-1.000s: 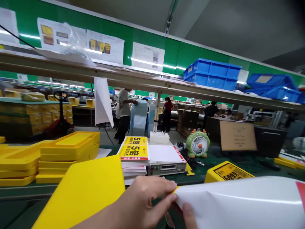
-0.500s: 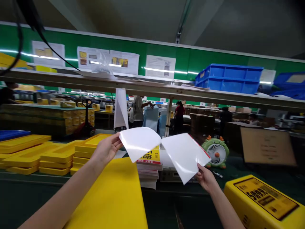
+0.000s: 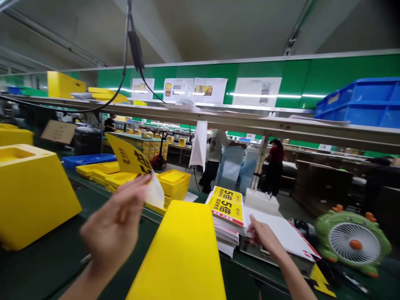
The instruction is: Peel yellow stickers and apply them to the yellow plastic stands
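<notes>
My left hand (image 3: 117,218), somewhat blurred, pinches a yellow printed label sticker (image 3: 129,156) by its lower edge. The sticker curls, with a white part (image 3: 155,191) showing below the fingers. Beyond my left hand and to the right stands a smooth yellow box (image 3: 181,250) directly in front of me. My right hand (image 3: 265,237) has its index finger stretched out and holds nothing visible. It is over the left side of a white sheet with a red edge (image 3: 281,233), beside a stack of yellow printed labels (image 3: 226,204); contact is unclear.
Another yellow box (image 3: 34,196) stands at left. Yellow trays (image 3: 173,181) and a blue tray (image 3: 89,160) lie behind. A green fan (image 3: 353,237) is at right. Overhead runs a shelf (image 3: 218,118) with a blue crate (image 3: 362,102); a cable (image 3: 126,50) hangs down. People work beyond.
The view has turned left. My left hand has come nearer with its sheet, whose yellow print now shows. My right hand has let go of its white sheet, which appears to lie by the label stack.
</notes>
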Motion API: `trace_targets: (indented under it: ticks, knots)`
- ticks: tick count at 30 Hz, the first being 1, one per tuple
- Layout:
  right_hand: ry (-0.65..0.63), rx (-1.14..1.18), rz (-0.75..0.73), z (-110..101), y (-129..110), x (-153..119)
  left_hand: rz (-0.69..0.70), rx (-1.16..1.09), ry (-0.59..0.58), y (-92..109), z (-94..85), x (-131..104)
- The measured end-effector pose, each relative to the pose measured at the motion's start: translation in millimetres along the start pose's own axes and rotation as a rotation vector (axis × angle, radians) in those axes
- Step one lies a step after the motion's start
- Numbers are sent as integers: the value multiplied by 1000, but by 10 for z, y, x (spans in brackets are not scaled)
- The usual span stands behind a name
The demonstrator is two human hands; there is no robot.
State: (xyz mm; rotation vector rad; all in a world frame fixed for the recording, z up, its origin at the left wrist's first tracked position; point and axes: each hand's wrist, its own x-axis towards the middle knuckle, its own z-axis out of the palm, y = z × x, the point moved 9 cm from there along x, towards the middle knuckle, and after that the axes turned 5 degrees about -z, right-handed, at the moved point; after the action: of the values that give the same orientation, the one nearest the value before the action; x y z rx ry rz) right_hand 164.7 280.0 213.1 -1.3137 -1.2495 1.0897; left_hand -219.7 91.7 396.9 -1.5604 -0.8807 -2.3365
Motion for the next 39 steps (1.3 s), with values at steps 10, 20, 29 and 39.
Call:
trace_targets:
  ticks: [10, 20, 29, 39]
  knots:
    - [-272, 263, -508, 1367, -1443, -1221, 401, 390, -902, 330, 794, -705]
    - [-366, 26, -263, 1281, -781, -1106, -1021, -1, -725, -925, 229, -818]
    - [-415, -96, -161, 1380, -356, -1018, -1067, 153, -860, -1124, 88, -1090]
    - [-396, -77, -127, 1399, -310, -947, -1116, 104, -887, -1297, 145, -1181]
